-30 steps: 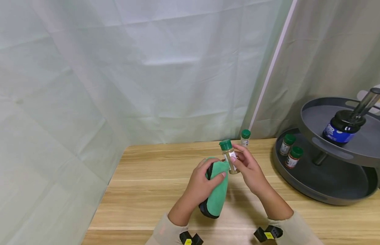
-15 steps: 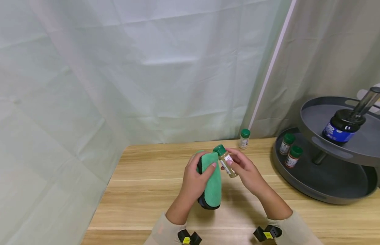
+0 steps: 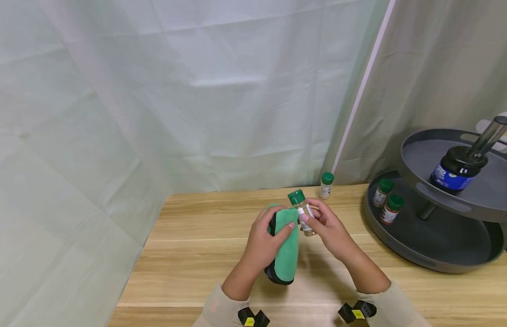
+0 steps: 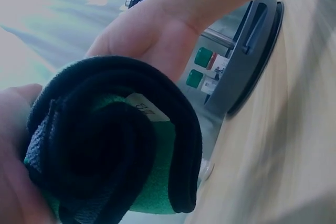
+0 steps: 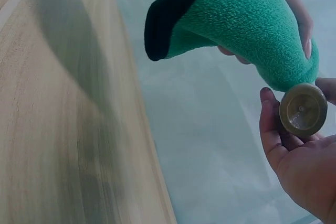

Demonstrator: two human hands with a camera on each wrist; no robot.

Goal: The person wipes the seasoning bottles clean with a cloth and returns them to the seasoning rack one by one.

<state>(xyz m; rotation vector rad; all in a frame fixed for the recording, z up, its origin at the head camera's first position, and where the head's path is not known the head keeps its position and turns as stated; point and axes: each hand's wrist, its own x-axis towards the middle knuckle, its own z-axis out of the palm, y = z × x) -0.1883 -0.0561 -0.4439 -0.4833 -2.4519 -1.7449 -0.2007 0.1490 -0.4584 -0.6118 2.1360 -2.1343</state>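
My left hand [image 3: 263, 238] grips a rolled green cloth [image 3: 287, 254] with dark edging, thumb across its front. In the left wrist view the end of the rolled cloth [image 4: 181, 156] shows its dark border and a small white tag. My right hand [image 3: 331, 227] pinches a spice jar [image 3: 303, 213] with a green cap, tilted slightly to the left above the table. The top of the cloth lies against the jar's side. From the right wrist view, the round base of the jar [image 5: 303, 110] faces the camera, with fingers and thumb on both sides and the cloth right at it.
Another green-capped jar [image 3: 326, 186] stands at the table's back edge. To the right, a two-tier grey turntable tray [image 3: 435, 261] carries two green-capped jars on its lower level. A dark jar with a blue label [image 3: 451, 177] sits on the upper one. Pale curtains hang behind the wooden table [image 3: 188, 254].
The jar tips left toward the cloth, then comes back closer to upright. Both hands shift a little left, and the cloth moves down from the cap onto the jar's side.
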